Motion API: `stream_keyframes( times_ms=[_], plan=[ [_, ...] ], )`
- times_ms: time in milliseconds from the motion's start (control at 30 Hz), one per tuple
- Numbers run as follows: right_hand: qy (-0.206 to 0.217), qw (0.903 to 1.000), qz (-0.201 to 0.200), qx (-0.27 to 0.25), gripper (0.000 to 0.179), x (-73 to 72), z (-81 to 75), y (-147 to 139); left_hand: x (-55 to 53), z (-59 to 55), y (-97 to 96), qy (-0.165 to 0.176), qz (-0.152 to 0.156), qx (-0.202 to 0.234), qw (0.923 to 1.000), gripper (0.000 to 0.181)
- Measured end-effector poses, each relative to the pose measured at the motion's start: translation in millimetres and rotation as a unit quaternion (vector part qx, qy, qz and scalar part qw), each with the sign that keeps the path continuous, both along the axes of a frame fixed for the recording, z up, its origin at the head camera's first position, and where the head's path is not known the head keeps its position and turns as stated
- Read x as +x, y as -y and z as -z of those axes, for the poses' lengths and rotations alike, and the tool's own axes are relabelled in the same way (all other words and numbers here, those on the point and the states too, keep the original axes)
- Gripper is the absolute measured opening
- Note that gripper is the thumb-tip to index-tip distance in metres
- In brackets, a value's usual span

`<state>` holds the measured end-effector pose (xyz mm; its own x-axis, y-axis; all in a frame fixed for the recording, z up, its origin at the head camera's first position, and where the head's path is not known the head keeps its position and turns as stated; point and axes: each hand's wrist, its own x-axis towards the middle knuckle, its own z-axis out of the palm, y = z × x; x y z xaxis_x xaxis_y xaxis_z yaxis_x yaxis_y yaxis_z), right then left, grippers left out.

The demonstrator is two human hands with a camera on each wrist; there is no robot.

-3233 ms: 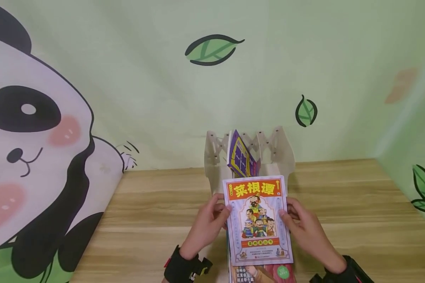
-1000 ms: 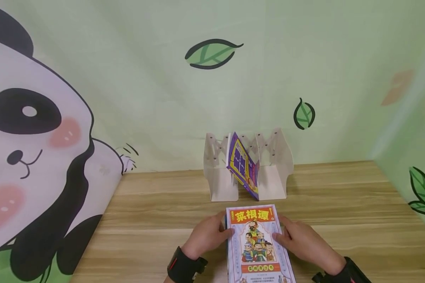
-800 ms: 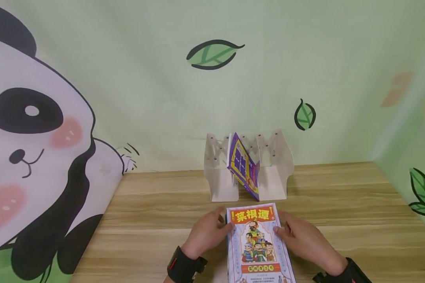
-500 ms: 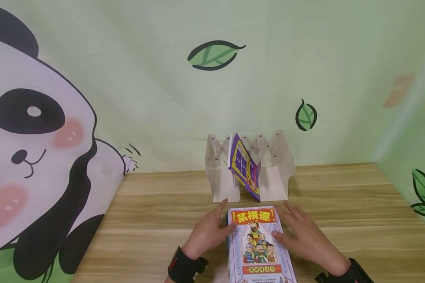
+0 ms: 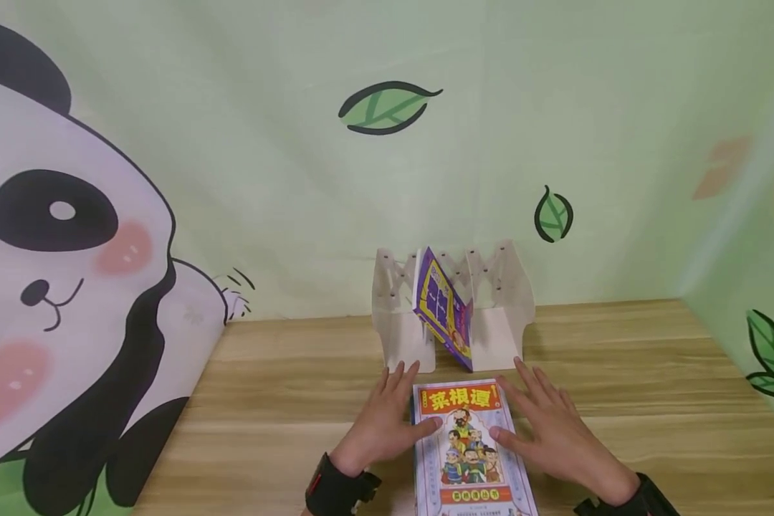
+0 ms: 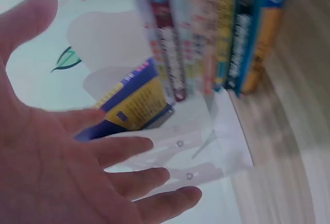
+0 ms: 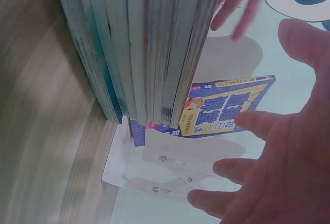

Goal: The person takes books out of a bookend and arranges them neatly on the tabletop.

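Note:
A stack of several books lies on the table before me, its top book (image 5: 467, 459) light purple with an orange title band and cartoon figures. My left hand (image 5: 380, 423) is beside the stack's left edge, fingers spread, thumb over the cover. On the other side my right hand (image 5: 551, 433) has its fingers spread too, its thumb over the cover's right part. Neither hand grips anything. Colourful book spines (image 6: 216, 33) face the left wrist camera; pale page edges (image 7: 139, 53) face the right one. The stack's near end is cut off in the head view.
Just beyond the stack stands a white expandable book rack (image 5: 497, 337). A purple and yellow book (image 5: 445, 312) leans tilted in its middle. Behind the wooden table (image 5: 284, 401) hangs a pale green backdrop (image 5: 284, 179) printed with a panda and leaves.
The light purple book, earlier held up in both hands, was lowered onto the stack. Both hands have since let go, and their fingers have straightened and spread.

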<state>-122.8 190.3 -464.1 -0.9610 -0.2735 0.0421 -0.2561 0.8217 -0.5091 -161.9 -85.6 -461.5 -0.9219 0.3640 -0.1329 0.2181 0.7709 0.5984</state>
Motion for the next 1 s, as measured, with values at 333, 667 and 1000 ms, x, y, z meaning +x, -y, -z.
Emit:
stream_keyframes(
  times_ms=[333,667,1000],
  plan=[
    [-0.012,0.9999,0.003,-0.011,0.079,4.8,3.6,-3,-29.3,-10.2,-10.7,0.010,-0.008,0.180,0.9836,0.096],
    [-0.012,0.9998,-0.004,-0.013,0.077,5.1,5.9,-3,-63.2,-5.8,-22.8,0.024,-0.028,0.276,0.9605,0.095],
    [-0.002,0.9998,-0.018,-0.013,0.077,0.4,3.4,-5,-77.4,-11.2,-36.1,-0.008,-0.026,0.297,0.9544,0.080]
  ],
)
